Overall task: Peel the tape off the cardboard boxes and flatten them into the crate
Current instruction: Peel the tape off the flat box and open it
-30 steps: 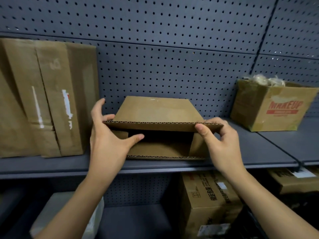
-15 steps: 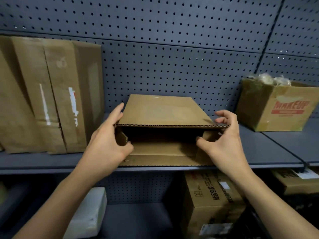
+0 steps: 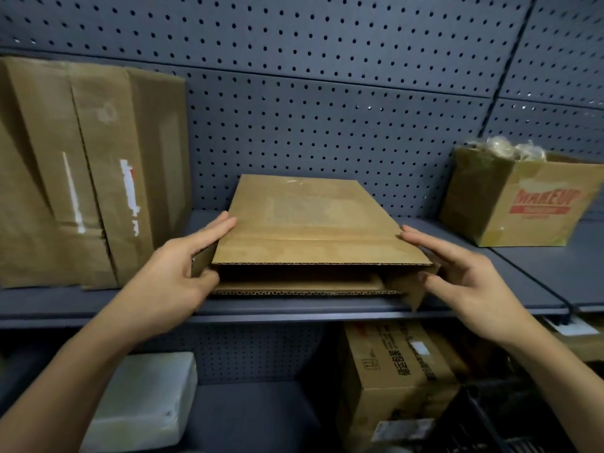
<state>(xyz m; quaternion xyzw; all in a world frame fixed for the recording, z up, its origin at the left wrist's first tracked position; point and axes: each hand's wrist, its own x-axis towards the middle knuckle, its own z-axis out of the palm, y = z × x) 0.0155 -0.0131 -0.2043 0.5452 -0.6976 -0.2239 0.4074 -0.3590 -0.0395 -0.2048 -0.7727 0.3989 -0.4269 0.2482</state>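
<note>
On the grey metal shelf [image 3: 294, 310], centre, near edge:

1. Brown corrugated cardboard box [image 3: 304, 230], lying on its side with the open end facing the viewer. The top panel has sunk low over the bottom panel, leaving a shallow dark gap, so the box appears mostly collapsed. No tape is visible on the faces shown. A loose side flap [image 3: 405, 289] sticks out at the near right corner and hangs past the shelf edge.

2. Left hand [image 3: 183, 273], flat against the box's left side, fingers straight along the edge and thumb at the near corner. It presses and does not clasp.

3. Right hand [image 3: 464, 276], released, with fingers straight beside the right edge and thumb near the loose flap. Contact there cannot be confirmed. The two hands bracket the box, probably to square it and squeeze the sides in so it folds flat.

4. Flattened brown cardboard sheets [image 3: 81, 174], far left, standing on end and leaning on the perforated grey back panel [image 3: 327, 109]. They are probably finished pieces parked out of the way.

5. Open brown carton printed in red [image 3: 523, 204], far right, holding crumpled clear tape [image 3: 503, 148]. It is likely the scrap bin.

Lower shelf: printed brown carton [image 3: 398, 371] on the right, white wrapped block [image 3: 140, 397] on the left. The crate is not clearly identifiable.
</note>
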